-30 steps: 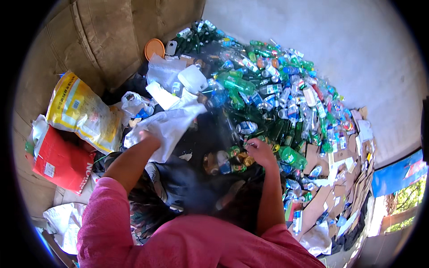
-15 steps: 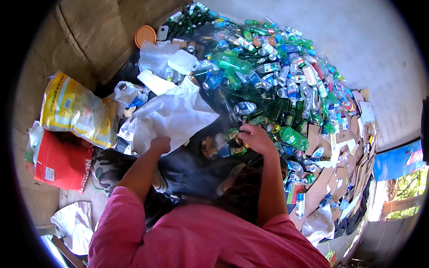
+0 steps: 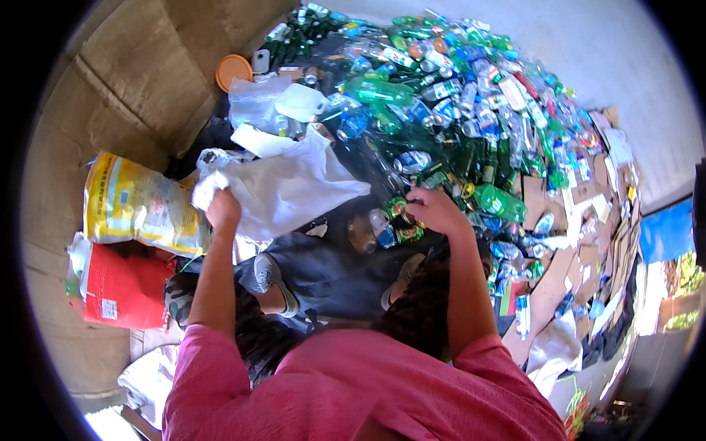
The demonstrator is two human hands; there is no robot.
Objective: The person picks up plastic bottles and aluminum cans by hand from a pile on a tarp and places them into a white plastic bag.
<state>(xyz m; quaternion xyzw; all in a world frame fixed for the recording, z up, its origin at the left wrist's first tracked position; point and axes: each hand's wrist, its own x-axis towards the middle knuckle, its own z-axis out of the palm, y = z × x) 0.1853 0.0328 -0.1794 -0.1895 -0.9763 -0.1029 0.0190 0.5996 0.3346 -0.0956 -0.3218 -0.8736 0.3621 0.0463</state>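
My left hand (image 3: 223,209) grips the edge of a large white sack (image 3: 283,184) and holds it up and open. My right hand (image 3: 434,210) reaches into the near edge of a big heap of plastic bottles (image 3: 471,95), its fingers closed around a small green bottle (image 3: 401,208). Cans and small bottles (image 3: 382,228) lie on the dark ground just below that hand. My pink sleeves fill the lower part of the view.
A yellow sack (image 3: 140,206) and a red sack (image 3: 125,290) lie at the left by a cardboard wall (image 3: 110,81). An orange lid (image 3: 233,71) and a white jug (image 3: 301,103) rest behind the white sack. Flattened cardboard (image 3: 581,242) lies at right. My shoe (image 3: 268,275) rests below.
The white sack has been lifted and pulled wider by my left hand. My right hand has moved right and further toward the bottle heap, closing on a green bottle.
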